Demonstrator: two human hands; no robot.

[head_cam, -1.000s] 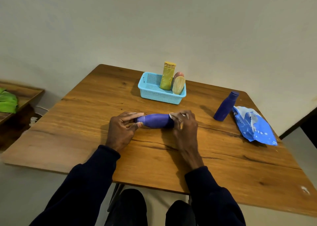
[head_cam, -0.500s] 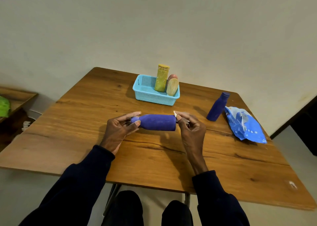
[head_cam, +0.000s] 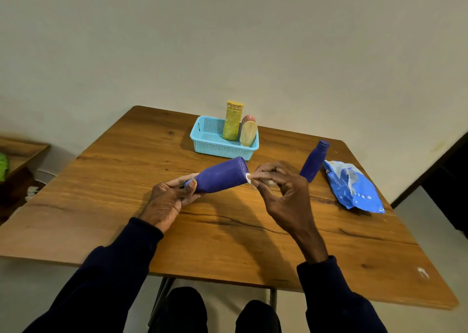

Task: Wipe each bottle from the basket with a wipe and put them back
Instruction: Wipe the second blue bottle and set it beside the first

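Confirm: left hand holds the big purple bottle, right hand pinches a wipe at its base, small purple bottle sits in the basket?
No. The head view shows the small purple bottle standing on the table beside the blue wipes pack, outside the basket. The rest is right.

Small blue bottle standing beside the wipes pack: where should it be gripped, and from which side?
Take the small blue bottle round its straight mid-body, below the narrower cap, coming from its left or near side. It stands upright, and the wipes pack crowds its right side.
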